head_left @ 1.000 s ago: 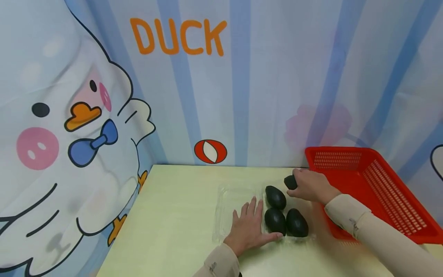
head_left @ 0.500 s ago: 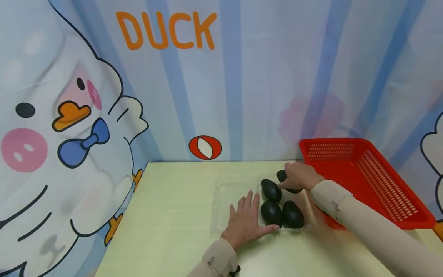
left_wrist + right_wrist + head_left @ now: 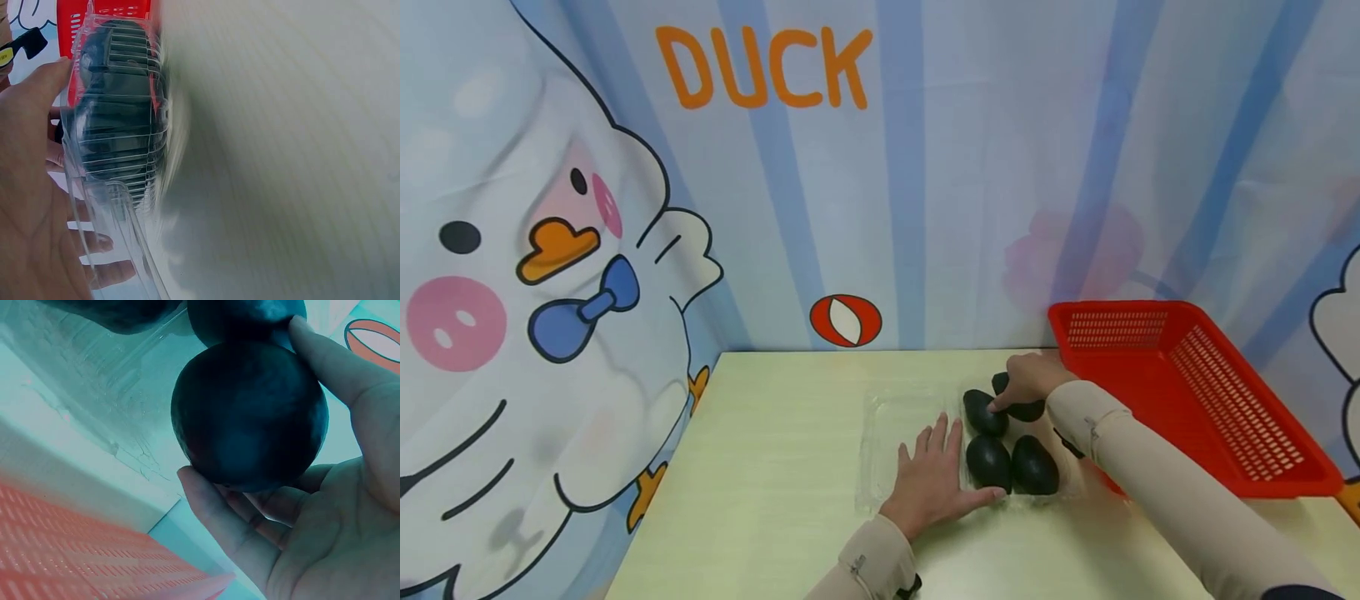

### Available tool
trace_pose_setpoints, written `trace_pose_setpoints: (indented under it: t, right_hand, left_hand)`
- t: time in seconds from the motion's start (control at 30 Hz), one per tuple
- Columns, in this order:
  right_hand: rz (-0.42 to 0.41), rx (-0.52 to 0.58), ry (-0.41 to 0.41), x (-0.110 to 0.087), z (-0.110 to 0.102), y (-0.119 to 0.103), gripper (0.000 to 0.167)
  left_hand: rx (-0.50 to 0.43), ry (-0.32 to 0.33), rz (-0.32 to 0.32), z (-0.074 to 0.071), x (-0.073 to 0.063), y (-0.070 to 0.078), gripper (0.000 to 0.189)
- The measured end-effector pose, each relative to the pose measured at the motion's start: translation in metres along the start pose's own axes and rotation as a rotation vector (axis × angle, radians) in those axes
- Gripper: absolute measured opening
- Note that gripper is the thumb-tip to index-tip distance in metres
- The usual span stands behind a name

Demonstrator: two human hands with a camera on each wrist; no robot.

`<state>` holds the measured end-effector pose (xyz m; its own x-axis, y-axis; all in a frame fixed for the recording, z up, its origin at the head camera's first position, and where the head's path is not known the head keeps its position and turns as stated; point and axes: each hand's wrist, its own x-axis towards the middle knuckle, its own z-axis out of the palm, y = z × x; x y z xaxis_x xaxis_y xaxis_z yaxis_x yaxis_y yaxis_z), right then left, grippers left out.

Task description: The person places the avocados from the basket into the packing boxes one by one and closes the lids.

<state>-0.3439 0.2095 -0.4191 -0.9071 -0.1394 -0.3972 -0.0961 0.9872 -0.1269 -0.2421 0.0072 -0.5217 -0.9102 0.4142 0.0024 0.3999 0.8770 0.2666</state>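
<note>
A clear plastic clamshell box (image 3: 880, 467) lies opened out on the table, its right half filled with dark avocados. Two avocados, one on the left (image 3: 988, 461) and one on the right (image 3: 1035, 465), sit in the near part; another (image 3: 982, 413) lies behind them. My right hand (image 3: 1033, 379) grips a fourth avocado (image 3: 250, 419) in the back right corner, the thumb tip touching the neighbouring avocado. With fingers spread and straight, my left hand (image 3: 928, 487) rests across the middle of the box, thumb along the near edge.
A red perforated plastic basket (image 3: 1150, 375) stands at the right, close beside the box. Behind the pale yellow table (image 3: 775, 467) hangs a blue striped curtain (image 3: 955, 208) printed with a duck.
My right hand has carried its avocado left from beside the basket into the back right of the box. The left hand stays on the box. The view has shifted slightly.
</note>
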Motion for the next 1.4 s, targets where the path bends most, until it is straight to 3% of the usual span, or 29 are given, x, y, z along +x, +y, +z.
trace_pose_setpoints:
  t: [0.23, 0.43, 0.57, 0.83, 1.4]
  right_hand:
    - [-0.016, 0.043, -0.040, 0.006, 0.004, 0.003, 0.077]
    - [0.022, 0.084, -0.120, 0.006, 0.007, 0.004, 0.066]
    - [0.048, 0.132, -0.132, 0.006, 0.008, 0.004, 0.057]
    - [0.057, 0.129, -0.093, 0.002, 0.009, 0.001, 0.046]
    - [0.026, 0.069, 0.091, -0.009, 0.014, -0.002, 0.024]
  left_hand:
    - [0.004, 0.003, 0.004, 0.002, 0.001, -0.001, 0.119]
    - [0.021, 0.018, 0.013, 0.002, -0.001, -0.001, 0.118]
    - [0.027, 0.033, 0.021, 0.001, -0.001, -0.002, 0.117]
    - [0.026, 0.025, 0.023, 0.001, -0.001, -0.002, 0.116]
    - [0.004, 0.039, 0.024, -0.002, -0.003, 0.000, 0.115]
